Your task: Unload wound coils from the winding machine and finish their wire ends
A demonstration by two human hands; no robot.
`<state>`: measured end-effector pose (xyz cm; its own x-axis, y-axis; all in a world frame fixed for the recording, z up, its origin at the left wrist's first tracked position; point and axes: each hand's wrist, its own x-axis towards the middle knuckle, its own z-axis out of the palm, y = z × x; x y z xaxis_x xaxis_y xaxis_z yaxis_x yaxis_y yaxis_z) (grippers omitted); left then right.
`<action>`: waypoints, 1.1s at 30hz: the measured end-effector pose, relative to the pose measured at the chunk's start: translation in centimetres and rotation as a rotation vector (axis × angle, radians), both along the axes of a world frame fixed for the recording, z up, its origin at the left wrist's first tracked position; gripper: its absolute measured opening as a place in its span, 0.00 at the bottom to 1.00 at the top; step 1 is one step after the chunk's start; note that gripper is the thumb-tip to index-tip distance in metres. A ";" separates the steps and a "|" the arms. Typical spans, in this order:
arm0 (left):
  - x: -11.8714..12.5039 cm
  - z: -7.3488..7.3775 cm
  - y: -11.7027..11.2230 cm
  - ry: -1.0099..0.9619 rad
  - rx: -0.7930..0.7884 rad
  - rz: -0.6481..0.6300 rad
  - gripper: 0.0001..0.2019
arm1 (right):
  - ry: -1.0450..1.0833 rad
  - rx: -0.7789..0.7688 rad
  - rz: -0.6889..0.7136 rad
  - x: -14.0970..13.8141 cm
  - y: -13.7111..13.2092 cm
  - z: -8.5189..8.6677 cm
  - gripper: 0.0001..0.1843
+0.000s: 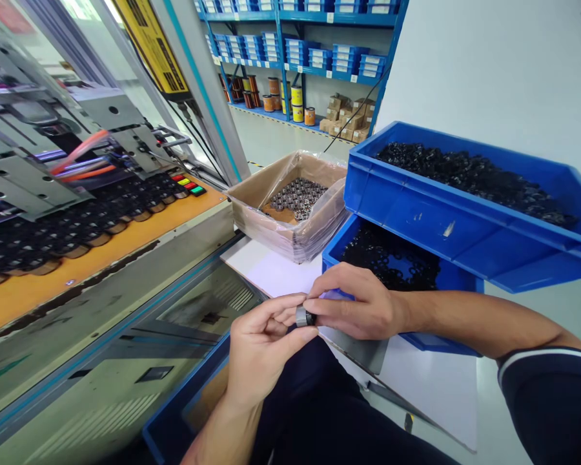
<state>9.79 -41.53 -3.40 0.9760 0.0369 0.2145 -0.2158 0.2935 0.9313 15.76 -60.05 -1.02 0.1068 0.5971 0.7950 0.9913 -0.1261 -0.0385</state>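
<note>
My left hand [259,349] and my right hand [356,303] meet in front of me, fingertips pinched together on one small dark ring-shaped part [304,316]. The left thumb and forefinger grip its left side; the right hand's fingers close on its right side. Just behind my right hand sits a lower blue bin [445,281] holding several black rings. A second blue bin [416,213] full of black parts is stacked above it, tilted toward me. A plastic-lined cardboard box [252,194] with metal-cored parts stands further back.
On the left runs a machine with an orange deck [101,248] carrying rows of dark round parts and coloured buttons [188,184]. A white sheet [271,268] lies under the box. Blue shelving [310,71] with boxes and spools stands at the back. A blue bin edge [174,413] lies by my lap.
</note>
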 end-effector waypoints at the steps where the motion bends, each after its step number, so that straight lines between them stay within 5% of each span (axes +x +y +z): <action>1: 0.0 0.0 0.0 0.007 0.006 -0.001 0.21 | -0.003 0.003 -0.004 0.0 0.0 0.0 0.08; 8: 0.3 0.1 0.1 0.019 -0.019 -0.017 0.21 | -0.026 -0.005 -0.042 -0.2 0.1 -0.2 0.10; 17: -0.6 -0.7 -2.6 -0.086 -0.189 0.073 0.18 | -0.126 -0.055 -0.019 -1.2 -0.6 0.6 0.15; 24: -0.8 -1.0 -0.1 -0.565 0.305 0.215 0.14 | 0.194 -0.081 0.032 -2.5 -0.5 1.3 0.19; 33: -1.2 -1.4 -0.4 -0.843 0.378 0.419 0.14 | 0.150 -0.187 0.009 -3.5 0.5 2.5 0.13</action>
